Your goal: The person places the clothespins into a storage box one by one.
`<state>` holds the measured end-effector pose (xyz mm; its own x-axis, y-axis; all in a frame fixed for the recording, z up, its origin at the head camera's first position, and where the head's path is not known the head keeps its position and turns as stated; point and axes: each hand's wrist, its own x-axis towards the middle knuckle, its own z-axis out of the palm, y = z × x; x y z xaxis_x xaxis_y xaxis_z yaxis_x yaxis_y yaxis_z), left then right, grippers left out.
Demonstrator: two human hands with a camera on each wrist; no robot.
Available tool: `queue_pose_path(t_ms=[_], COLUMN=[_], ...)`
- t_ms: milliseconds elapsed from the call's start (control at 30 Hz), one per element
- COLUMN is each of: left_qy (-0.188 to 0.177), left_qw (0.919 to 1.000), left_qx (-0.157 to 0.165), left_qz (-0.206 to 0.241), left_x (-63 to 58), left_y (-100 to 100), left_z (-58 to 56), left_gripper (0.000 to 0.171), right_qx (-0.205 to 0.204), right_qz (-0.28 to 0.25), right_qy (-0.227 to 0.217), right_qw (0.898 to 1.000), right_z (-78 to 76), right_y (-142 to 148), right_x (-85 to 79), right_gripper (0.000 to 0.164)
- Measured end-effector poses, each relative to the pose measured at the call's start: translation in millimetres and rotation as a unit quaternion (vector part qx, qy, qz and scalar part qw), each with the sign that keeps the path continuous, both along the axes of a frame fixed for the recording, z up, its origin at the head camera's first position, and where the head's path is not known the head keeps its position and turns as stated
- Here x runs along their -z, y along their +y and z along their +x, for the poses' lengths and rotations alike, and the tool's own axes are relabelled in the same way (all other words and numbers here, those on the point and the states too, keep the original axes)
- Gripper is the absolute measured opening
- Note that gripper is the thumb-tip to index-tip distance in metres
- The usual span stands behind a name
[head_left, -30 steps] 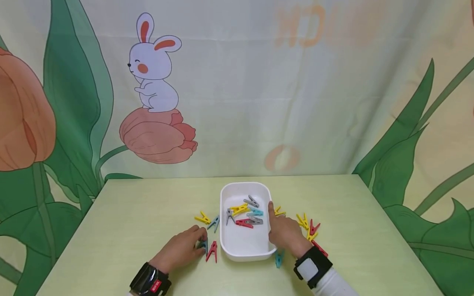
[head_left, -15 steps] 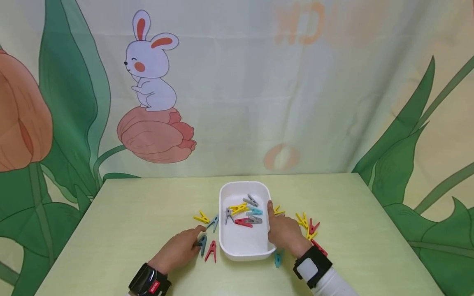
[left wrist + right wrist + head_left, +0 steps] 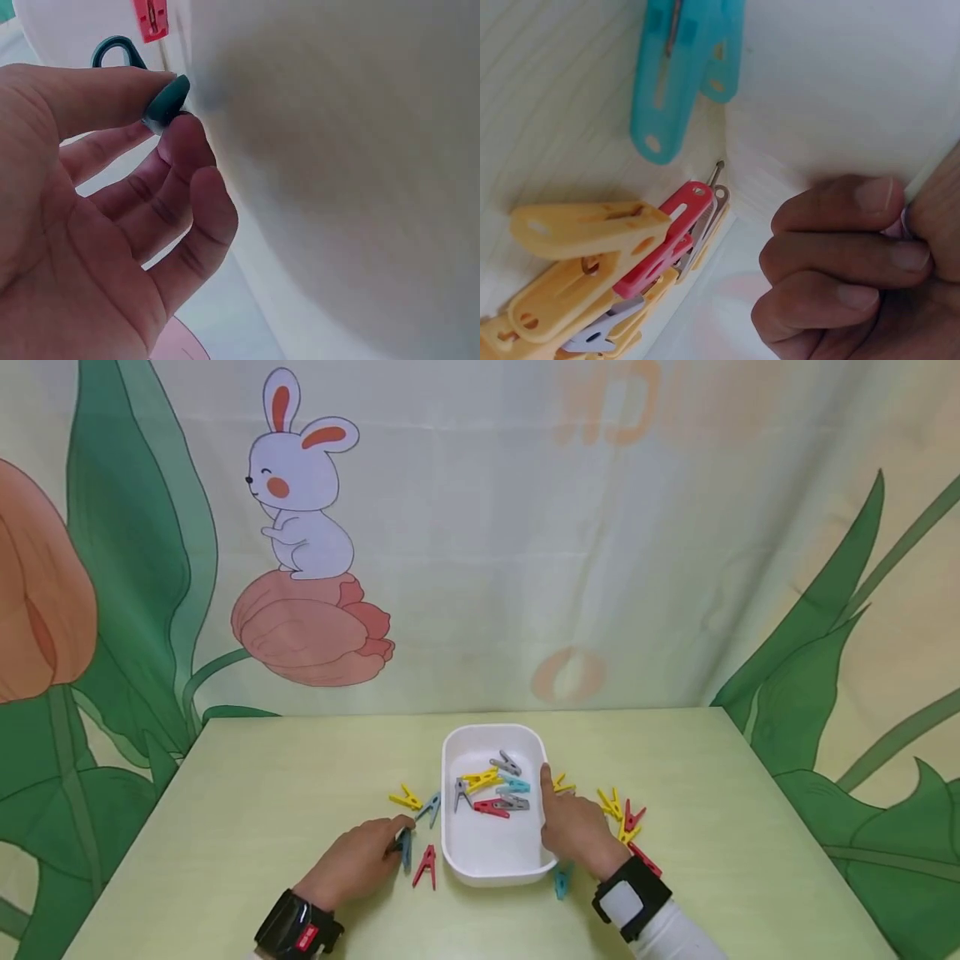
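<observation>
One dark clothespin (image 3: 406, 850) | left hand (image 3: 356, 860): fingers pinching it | right hand (image 3: 577, 831): fingers gripping white tray (image 3: 491, 856)

Pale green table (image 3: 262, 777): white tub (image 3: 487, 852), scattered clothespins (image 3: 429, 856).

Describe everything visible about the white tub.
The white tub is an open-topped rounded rectangle with a smooth rim and walls that look like plastic. It sits upright on the pale table, long sides running away from the person. Grey, yellow, blue and red clothespins lie loose inside, mostly toward the far end. The right hand holds its right side at the rim.
</observation>
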<state>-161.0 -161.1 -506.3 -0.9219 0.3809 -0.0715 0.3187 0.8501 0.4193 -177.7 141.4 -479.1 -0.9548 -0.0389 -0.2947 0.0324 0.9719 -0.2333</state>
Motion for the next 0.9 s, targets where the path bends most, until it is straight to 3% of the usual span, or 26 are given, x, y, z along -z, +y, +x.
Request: queue_pose_path(t_ms=[333,633,900], left_qy=[-0.006,0.059,0.093], left_qw=[0.9995,0.9979,0.9947], left_qx=[-0.030,-0.010,-0.010], left_qz=[0.012,0.026,0.042], left_x=[-10.8,-33.1,-53.0], left_y=[-0.5,-4.1,-1.4], left_z=[-6.3,-10.1,-14.8], left_gripper=[0.040,0.044,0.048], right_qx=[-0.001,0.002,0.001], right_qz=[-0.003,-0.005,-0.004], right_qy=[-0.002,0.002,0.007], right_qw=[1.000,1.000,1.000], right_z=[1.7,0.3,0.9], right_y=[-0.5,0.3,0.4], right_x=[-1.8,0.4,0.5], right_gripper=[0.090,0.089,0.089])
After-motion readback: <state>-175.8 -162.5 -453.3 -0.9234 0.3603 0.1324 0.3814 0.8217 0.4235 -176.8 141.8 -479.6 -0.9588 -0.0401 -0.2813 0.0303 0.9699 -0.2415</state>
